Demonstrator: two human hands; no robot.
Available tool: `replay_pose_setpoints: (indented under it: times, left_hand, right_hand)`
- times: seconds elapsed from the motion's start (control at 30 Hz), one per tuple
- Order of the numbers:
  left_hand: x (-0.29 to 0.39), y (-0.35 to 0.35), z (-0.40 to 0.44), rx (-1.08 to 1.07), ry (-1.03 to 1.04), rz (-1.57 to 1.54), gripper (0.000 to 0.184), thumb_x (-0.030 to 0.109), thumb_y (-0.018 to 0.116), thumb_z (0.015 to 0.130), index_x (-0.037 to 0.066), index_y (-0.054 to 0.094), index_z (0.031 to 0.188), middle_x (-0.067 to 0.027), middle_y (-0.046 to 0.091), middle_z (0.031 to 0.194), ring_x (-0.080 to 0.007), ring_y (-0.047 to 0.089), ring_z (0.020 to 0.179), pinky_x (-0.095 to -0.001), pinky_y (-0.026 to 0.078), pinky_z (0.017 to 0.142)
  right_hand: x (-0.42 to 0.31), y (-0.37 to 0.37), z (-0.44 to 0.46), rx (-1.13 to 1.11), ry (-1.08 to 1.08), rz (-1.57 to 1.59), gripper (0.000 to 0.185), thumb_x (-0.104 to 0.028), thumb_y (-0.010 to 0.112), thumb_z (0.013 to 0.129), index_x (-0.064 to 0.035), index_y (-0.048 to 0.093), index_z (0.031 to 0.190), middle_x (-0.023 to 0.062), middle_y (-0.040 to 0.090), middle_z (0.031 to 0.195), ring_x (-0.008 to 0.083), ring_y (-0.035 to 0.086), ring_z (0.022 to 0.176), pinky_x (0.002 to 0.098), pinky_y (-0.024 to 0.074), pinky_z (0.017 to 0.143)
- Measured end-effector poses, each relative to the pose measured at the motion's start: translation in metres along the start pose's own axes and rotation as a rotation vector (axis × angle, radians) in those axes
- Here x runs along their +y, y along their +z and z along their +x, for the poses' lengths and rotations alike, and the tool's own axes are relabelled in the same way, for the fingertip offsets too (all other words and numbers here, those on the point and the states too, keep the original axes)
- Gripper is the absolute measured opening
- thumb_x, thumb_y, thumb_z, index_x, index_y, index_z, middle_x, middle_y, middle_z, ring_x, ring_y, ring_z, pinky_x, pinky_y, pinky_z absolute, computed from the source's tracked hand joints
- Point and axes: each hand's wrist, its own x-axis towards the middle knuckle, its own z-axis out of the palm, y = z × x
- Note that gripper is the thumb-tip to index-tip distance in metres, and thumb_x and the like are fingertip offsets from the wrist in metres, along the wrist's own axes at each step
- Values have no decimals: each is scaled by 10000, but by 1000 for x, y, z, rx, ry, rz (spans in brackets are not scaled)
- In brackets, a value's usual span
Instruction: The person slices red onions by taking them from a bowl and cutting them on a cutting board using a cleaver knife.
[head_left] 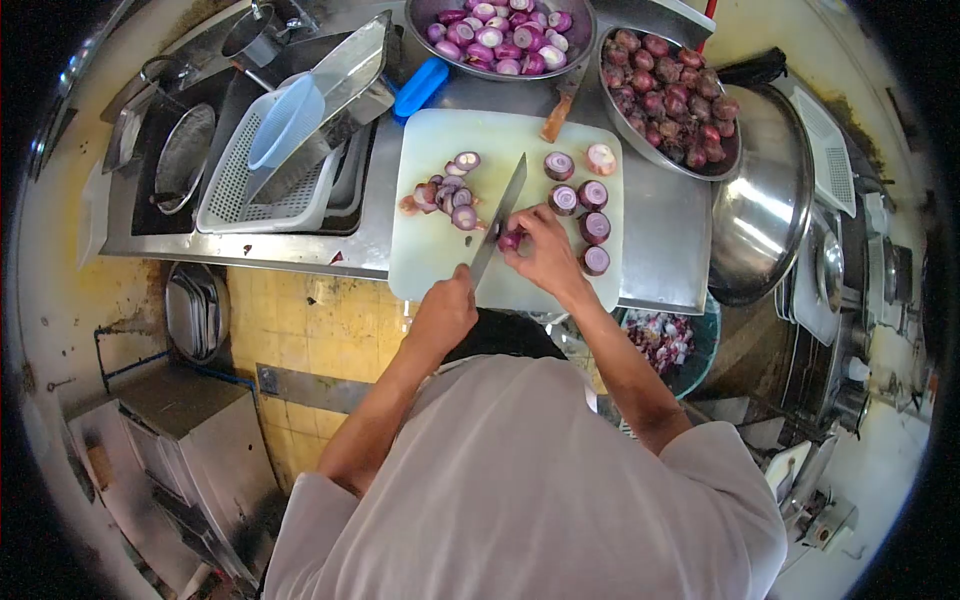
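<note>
A knife (500, 215) is in my left hand (449, 308), its fingers wrapped round the handle and its blade pointing away over the white cutting board (430, 265). Just right of the blade, my right hand (545, 250) grips a red onion (511, 240) against the board. Cut onion ends and skins (450, 193) lie in a pile left of the blade. Several trimmed onions (595, 228) stand along the board's right side, with a paler onion piece (601, 158) behind them.
Behind the board are a bowl of peeled onions (500, 38) and a blue object (421, 88). Unpeeled onions fill a bowl (670, 100) at the right, beside a large metal bowl (765, 200). White baskets (265, 190) sit at the left sink. Below right is a green tub (706, 345).
</note>
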Motion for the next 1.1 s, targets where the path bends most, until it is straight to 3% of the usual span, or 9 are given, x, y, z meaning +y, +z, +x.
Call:
replay_pose_setpoints:
  times: [0.1, 0.17, 0.3, 0.37, 0.57, 0.77, 0.9, 1.0, 1.1]
  left_hand:
    - [-10, 9, 13, 28, 11, -49, 122, -10, 556, 877, -68, 546, 984, -321, 659, 774, -523, 661, 795, -606, 510, 711]
    - [-33, 13, 13, 19, 68, 41, 273, 99, 560, 987, -87, 557, 1187, -312, 650, 748, -493, 669, 698, -546, 521, 635]
    - [-35, -1, 8, -25, -5, -36, 238, 126, 558, 1011, -66, 554, 1152, -268, 649, 725, -387, 666, 573, -485, 505, 538]
    - [-27, -8, 6, -50, -114, -91, 156, 94, 594, 964, -46, 546, 1014, -333, 663, 832, -531, 652, 854, -601, 493, 745]
    - [-4, -23, 8, -156, -255, -136, 165, 107, 590, 980, -48, 554, 1027, -338, 658, 831, -534, 650, 847, -594, 495, 729]
    - [-22, -13, -7, 27, -8, -8, 200, 111, 598, 977, -62, 578, 1075, -331, 657, 788, -531, 654, 781, -584, 507, 671]
    - [-18, -6, -14, 50, -46, -20, 210, 110, 604, 973, -66, 587, 1086, -336, 653, 787, -533, 653, 786, -586, 507, 669]
    - [-21, -3, -15, 66, -48, 14, 212, 107, 612, 969, -71, 596, 1084, -337, 652, 788, -541, 650, 797, -592, 506, 683]
    - [-19, -9, -15, -8, -120, -105, 208, 107, 613, 971, -68, 602, 1082, -344, 649, 787, -545, 648, 793, -591, 501, 676]
  right_hand:
    - [1, -2, -11, -1, 48, 29, 356, -46, 799, 678, -33, 582, 960, 150, 582, 880, 340, 640, 781, 424, 540, 698]
    - [8, -3, -22, 38, 104, -69, 369, -60, 817, 673, -40, 538, 914, 147, 582, 846, 324, 635, 720, 427, 529, 663]
    - [13, -36, -21, 182, 96, -37, 423, -95, 862, 668, -33, 549, 945, 141, 612, 868, 307, 658, 732, 402, 537, 661]
    - [21, -52, -1, 269, 129, -14, 433, -99, 870, 668, -32, 555, 957, 140, 620, 882, 305, 661, 727, 398, 541, 657]
    - [54, -83, 43, 223, 170, -285, 416, -198, 871, 706, -33, 646, 1015, 156, 708, 1010, 359, 645, 1006, 469, 511, 930]
    - [105, -151, 91, 634, -157, -220, 346, -179, 857, 719, -52, 712, 1006, 151, 732, 980, 364, 690, 901, 459, 545, 850]
    - [164, -224, 151, 536, 150, -716, 374, -95, 791, 716, -58, 722, 1082, 183, 738, 1026, 382, 702, 1010, 460, 557, 885]
    - [238, -238, 179, 433, -124, -860, 482, -107, 762, 730, -79, 699, 1207, 201, 735, 1064, 387, 705, 1028, 470, 562, 894]
    - [234, -249, 189, 236, 138, -847, 598, -142, 780, 752, -76, 630, 1327, 207, 710, 1185, 366, 679, 1126, 446, 542, 963]
